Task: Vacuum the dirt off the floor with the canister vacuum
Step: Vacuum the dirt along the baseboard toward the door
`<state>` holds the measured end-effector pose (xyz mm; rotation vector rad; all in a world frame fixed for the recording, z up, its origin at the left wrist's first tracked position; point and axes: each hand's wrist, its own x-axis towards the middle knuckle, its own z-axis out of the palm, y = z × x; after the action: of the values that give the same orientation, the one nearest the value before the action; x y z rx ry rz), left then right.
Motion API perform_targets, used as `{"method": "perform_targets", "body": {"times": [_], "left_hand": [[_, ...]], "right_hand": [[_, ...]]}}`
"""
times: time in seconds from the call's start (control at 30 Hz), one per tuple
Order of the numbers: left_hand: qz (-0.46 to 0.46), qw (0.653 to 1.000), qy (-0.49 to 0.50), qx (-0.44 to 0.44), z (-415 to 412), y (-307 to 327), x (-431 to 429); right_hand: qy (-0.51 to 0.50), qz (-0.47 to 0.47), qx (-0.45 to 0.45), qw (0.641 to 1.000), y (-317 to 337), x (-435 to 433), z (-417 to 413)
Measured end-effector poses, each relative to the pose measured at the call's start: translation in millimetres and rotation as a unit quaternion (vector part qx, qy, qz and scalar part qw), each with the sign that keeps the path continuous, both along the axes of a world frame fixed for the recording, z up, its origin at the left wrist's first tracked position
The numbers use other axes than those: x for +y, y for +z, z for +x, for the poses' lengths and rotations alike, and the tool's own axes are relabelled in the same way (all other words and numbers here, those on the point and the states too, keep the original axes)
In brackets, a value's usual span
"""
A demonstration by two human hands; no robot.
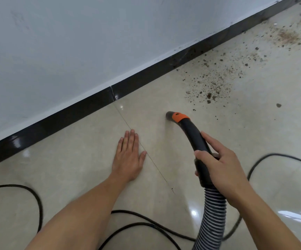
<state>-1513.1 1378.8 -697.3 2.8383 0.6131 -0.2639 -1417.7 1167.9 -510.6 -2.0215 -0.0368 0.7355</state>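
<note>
Here, curved black vacuum handle (pixel 191 132), orange-collared, in grip of right hand (pixel 223 165); left hand (pixel 128 159) flat on floor (pixel 74 159).

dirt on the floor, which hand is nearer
Right. The right hand grips the hose handle just short of the dirt; the left hand lies flat on the tile farther to the left.

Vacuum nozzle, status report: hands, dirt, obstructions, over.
Left hand flat on floor, open. Right hand grips hose handle. Nozzle near floor, short of dirt by baseboard. Cord trails behind hands, off path.
</note>
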Motion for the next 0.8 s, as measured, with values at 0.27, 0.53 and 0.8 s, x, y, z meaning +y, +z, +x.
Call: {"method": "perform_targets", "body": {"times": [0.27,0.53,0.8], "left_hand": [[-0.015,0.998,-0.055,-0.026,89,4,-8],[-0.012,0.997,0.052,-0.050,213,-6,-24],[-0.008,0.997,0.061,-0.043,220,-10,-26]], "right_hand": [[-0.170,-0.007,-0.048,0.984,-15,-33,14],[-0.224,0.013,-0.075,0.972,-34,-7,47],[-0.264,0.026,-0.045,0.963,-37,10,76]]}}
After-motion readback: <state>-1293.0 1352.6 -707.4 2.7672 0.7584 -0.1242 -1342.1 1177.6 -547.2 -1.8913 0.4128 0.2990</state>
